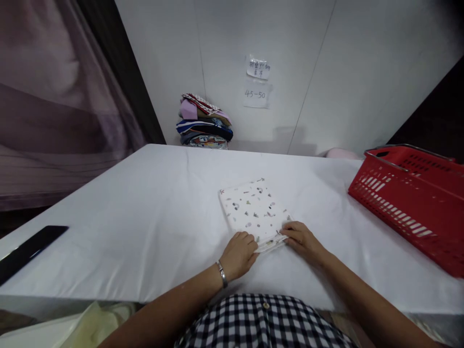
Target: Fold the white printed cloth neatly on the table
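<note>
A folded white cloth [255, 208] with small printed motifs lies on the white-covered table [155, 208] in front of me. Its layered near edge is slightly raised between my hands. My left hand [239, 253], with a silver bracelet at the wrist, is closed on the near left corner. At the near right corner, my right hand [302, 239] pinches the layers between thumb and fingers. The undersides of the cloth and some fingertips are hidden.
A red plastic basket [406, 198] with metal handles stands on the right. Folded fabrics [205, 121] are stacked by the back wall, near two paper notes [257, 94]. A black flat object [32, 249] lies at the left edge. A pinkish curtain [54, 96] hangs on the left.
</note>
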The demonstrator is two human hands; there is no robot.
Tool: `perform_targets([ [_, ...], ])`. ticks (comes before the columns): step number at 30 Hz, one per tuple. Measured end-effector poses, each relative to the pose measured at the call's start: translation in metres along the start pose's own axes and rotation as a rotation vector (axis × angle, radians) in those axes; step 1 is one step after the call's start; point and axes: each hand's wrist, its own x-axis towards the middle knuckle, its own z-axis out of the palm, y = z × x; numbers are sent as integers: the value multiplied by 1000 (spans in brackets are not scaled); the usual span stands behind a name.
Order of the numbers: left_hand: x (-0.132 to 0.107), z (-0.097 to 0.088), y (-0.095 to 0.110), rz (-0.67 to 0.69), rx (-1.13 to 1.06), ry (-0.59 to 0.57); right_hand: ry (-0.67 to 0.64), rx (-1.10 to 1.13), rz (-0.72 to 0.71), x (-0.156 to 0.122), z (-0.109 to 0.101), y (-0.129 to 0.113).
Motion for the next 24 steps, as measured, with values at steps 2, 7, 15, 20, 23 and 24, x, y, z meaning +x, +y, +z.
perform_targets([
  [2,0,-4,-5,-16,-50,16,2,70,59,-1,0,-1],
  [7,8,-13,-47,-355,-88,274,165,118,237,4,9,7],
  [15,39,1,-115,-889,-545,302,164,91,477,24,26,37],
  [20,74,10,-127,-872,-561,382,232,126,563,23,35,34],
  [23,101,8,-139,-847,-526,381,276,112,570,25,38,27],
  [24,109,6,-142,-849,-507,375,272,109,578,26,39,25],
])
